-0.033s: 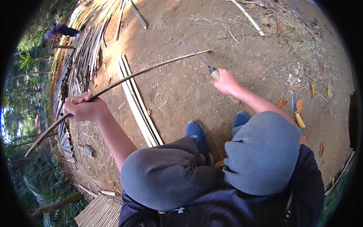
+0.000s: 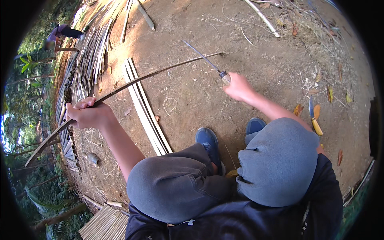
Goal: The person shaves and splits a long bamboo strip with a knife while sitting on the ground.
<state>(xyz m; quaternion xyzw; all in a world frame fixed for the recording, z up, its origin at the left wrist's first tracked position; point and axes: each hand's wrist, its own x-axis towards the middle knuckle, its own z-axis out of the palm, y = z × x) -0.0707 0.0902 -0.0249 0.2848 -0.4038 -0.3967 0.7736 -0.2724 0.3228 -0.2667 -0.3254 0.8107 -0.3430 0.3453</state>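
- Grips with the left hand point(image 2: 89, 115), fingers point(image 2: 85, 104) clamped around a long, thin, bowed brown strip point(image 2: 153, 73).
- Slants the strip above the ground, from lower left through the fist to upper right, with the longer part beyond the hand.
- Holds in the right hand point(image 2: 239, 87), fingers clamped on the handle, a slim-bladed tool point(image 2: 225, 78).
- Aims the blade point(image 2: 196, 50) up and leftward, crossing the strip near its far end in this view; cannot tell whether touching.
- Bends both knees in grey trousers point(image 2: 276, 164); plants blue shoes point(image 2: 207, 140) on bare dirt point(image 2: 192, 96).
- Between the forearms: pale split lengths point(image 2: 146, 110), flat on the dirt, side by side.
- Right of the right forearm: yellow-handled knife point(image 2: 316, 125), near dry leaves point(image 2: 317, 111).
- Farther out, upper left: many long poles point(image 2: 90, 54), close together; beyond, a stooping person point(image 2: 66, 32).
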